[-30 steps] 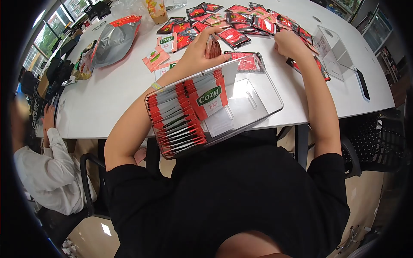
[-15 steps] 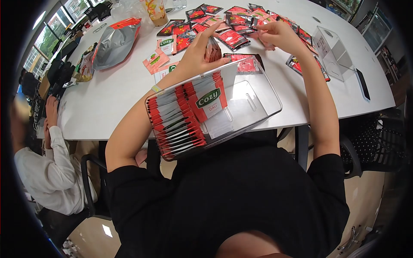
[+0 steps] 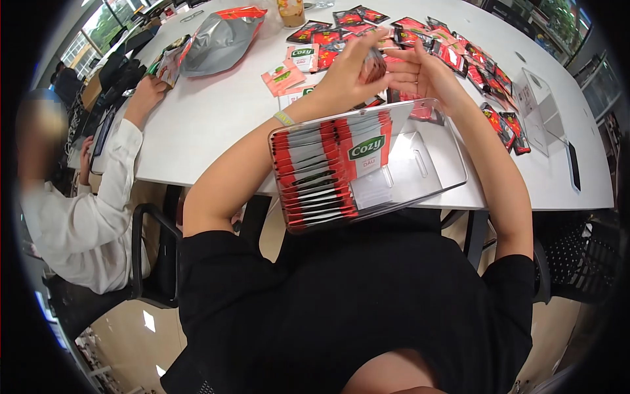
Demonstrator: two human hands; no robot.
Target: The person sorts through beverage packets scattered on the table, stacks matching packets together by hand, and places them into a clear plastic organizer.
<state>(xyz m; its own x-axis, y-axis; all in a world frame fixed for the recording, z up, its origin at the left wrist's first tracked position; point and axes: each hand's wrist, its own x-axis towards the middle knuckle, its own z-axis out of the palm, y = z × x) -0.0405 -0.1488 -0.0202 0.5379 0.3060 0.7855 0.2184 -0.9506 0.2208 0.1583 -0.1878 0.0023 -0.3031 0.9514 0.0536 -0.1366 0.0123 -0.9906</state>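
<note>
My left hand (image 3: 346, 73) is curled around a small stack of sachets (image 3: 375, 67), held upright above the far edge of a clear plastic box (image 3: 454, 172). My right hand (image 3: 434, 80) faces it with fingers stretched out, their tips by the stack; nothing shows in its grip. The box rests tilted at the table's near edge, against my body. Inside it, a row of red and white sachets (image 3: 308, 167) fills the left side, with a Cozy sachet (image 3: 367, 150) facing up beside them. Loose red and black sachets (image 3: 453, 59) lie beyond my hands.
Pink and white sachets (image 3: 283, 77) lie left of my hands. A silver-and-red pouch (image 3: 220, 46) and a cup (image 3: 291, 13) stand farther back. At right are a clear acrylic stand (image 3: 539, 115) and a phone (image 3: 573, 167). A co-worker's hand (image 3: 149, 92) touches a packet at left.
My right hand has come in from the loose sachets to my left hand, its pinch now opened out. The view has shifted left. The co-worker's arm has reached forward onto the table.
</note>
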